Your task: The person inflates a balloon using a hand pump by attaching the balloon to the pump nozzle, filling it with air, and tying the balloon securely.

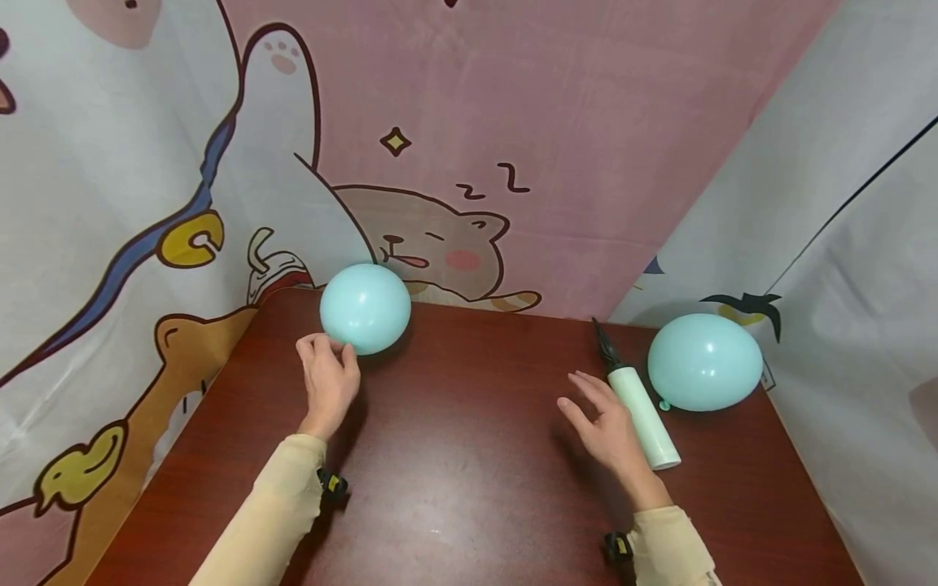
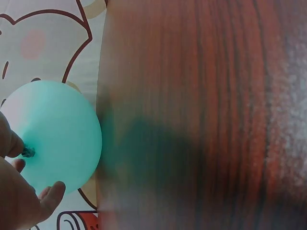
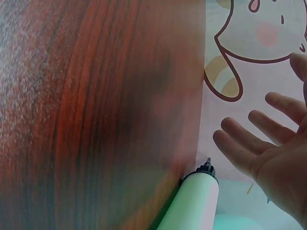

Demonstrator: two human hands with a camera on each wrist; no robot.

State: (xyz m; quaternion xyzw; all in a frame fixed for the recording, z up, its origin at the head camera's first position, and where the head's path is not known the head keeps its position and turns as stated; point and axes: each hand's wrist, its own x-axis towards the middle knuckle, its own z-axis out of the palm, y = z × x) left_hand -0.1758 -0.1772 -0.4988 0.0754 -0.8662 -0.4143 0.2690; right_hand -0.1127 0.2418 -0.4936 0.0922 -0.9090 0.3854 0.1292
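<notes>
A round light-blue balloon is at the back left of the table. My left hand pinches it at its knot, with thumb and fingertips close around the knot; the other fingers lie near the balloon's side. My right hand is held over the table with its fingers spread and relaxed, holding nothing. Beside it lies a balloon hand pump with a pale green barrel and a black nozzle, pointing toward the back. In the right wrist view the pump is below the fingers.
A second light-blue balloon, tied with a knot, rests at the back right, just right of the pump. Cartoon-printed cloth hangs behind and along the sides of the dark red-brown wooden table.
</notes>
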